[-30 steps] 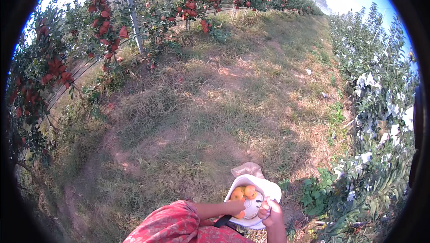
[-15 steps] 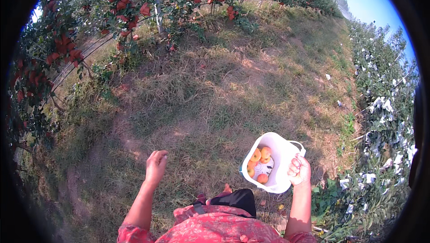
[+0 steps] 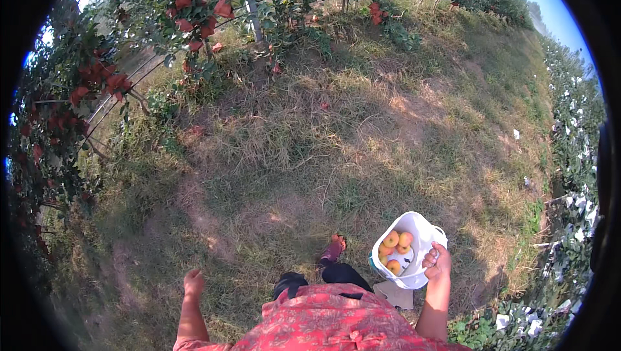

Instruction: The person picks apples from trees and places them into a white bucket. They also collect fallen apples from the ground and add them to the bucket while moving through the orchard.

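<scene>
My right hand [image 3: 437, 260] is closed on the rim and handle side of a white plastic bucket [image 3: 425, 233], which hangs tilted at my right side with its mouth toward me. Several yellow-red apples [image 3: 391, 239] lie along the left part of its inside, next to a small dark bit like a leaf. Away at my left, low beside my body, my left hand [image 3: 193, 282] has its fingers curled in, and nothing shows in them.
Fruit trees with red bags [image 3: 187, 3] line the left and far side, with a grey post [image 3: 251, 5] and thin wires. Trees with white bags [image 3: 580, 209] stand along the right. Dry grass [image 3: 291, 150] covers the ground; a flat pale piece [image 3: 394, 295] lies under the bucket.
The view has swung left, so the trees sit further right. My foot has come forward. The left hand has dropped back toward my side, and the bucket sits lower and further right.
</scene>
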`<state>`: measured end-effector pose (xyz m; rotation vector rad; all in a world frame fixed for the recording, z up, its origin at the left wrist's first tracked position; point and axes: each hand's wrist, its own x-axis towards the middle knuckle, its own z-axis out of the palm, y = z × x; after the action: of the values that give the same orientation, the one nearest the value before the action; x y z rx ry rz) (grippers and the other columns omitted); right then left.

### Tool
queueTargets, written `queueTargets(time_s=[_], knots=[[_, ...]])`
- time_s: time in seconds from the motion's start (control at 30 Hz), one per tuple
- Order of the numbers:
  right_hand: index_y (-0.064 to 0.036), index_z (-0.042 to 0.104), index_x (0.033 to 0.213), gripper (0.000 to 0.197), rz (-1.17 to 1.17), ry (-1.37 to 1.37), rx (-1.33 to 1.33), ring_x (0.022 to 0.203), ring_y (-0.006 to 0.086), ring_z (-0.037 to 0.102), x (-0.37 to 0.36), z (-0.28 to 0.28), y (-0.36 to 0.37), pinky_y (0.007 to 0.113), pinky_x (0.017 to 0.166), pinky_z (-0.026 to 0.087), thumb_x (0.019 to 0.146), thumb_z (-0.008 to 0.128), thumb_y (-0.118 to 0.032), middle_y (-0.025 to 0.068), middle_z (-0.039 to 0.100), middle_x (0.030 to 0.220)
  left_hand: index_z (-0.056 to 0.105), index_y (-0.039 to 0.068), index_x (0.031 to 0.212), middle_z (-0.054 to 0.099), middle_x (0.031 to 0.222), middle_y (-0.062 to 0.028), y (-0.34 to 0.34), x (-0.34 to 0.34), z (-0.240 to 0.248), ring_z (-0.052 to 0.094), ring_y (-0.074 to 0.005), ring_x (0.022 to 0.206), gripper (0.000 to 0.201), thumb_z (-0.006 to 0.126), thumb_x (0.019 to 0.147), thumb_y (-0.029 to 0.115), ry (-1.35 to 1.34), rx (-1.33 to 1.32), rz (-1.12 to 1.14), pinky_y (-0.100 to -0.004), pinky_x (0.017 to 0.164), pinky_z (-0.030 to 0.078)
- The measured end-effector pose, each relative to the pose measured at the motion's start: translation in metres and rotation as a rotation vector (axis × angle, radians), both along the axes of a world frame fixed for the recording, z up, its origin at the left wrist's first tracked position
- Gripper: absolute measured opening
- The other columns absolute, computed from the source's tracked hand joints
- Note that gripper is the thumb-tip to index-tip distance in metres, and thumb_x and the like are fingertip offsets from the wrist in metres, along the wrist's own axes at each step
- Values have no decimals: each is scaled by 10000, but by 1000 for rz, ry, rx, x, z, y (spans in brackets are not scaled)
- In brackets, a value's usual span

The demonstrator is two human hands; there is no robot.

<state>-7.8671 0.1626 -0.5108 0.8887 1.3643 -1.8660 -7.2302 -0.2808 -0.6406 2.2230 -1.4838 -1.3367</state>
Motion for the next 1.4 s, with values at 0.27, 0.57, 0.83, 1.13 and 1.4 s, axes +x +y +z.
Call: queueTargets(time_s=[0.27, 0.57, 0.83, 1.13, 1.4], knots=[[-166, 452, 723, 204, 16, 114, -14, 379, 89, 337, -159, 3, -120, 249, 333, 273, 903, 523, -231, -55, 368, 529, 557, 50, 1129, 629, 841, -99, 35, -29, -55, 636, -235, 584, 280, 580, 862, 134, 40, 306, 264, -353, 453, 511], [-107, 518, 895, 162, -30, 334, 297, 467, 157, 442, -297, 11, -283, 364, 410, 395, 907, 544, -266, 14, 471, 597, 577, 132, 995, 588, 787, -65, -264, -254, -131, 634, -218, 602, 132, 485, 909, 171, -17, 534, 158, -382, 409, 501], [-123, 494, 917, 101, -101, 383, 163, 475, 117, 411, -440, 58, -454, 297, 415, 358, 913, 540, -214, -25, 421, 618, 603, 55, 1182, 641, 1115, -146, -567, -685, 84, 629, -255, 1022, 349, 612, 849, 161, 308, -298, -746, -340, 875, 487], [-131, 477, 850, 163, 126, 385, 80, 453, 97, 361, -641, 6, -638, 278, 432, 318, 887, 587, -245, -28, 403, 600, 617, 41, 1155, 630, 988, -60, -645, -940, 172, 581, -127, 895, 281, 606, 884, 113, 388, -442, -1062, -275, 799, 472], [-122, 468, 866, 145, 252, 184, 112, 446, 131, 397, -752, -1, -795, 298, 405, 333, 886, 586, -202, 3, 424, 605, 658, 26, 1087, 653, 975, -77, -724, -1050, 138, 600, -135, 866, 237, 607, 877, 122, 404, -188, -646, -274, 783, 474]])
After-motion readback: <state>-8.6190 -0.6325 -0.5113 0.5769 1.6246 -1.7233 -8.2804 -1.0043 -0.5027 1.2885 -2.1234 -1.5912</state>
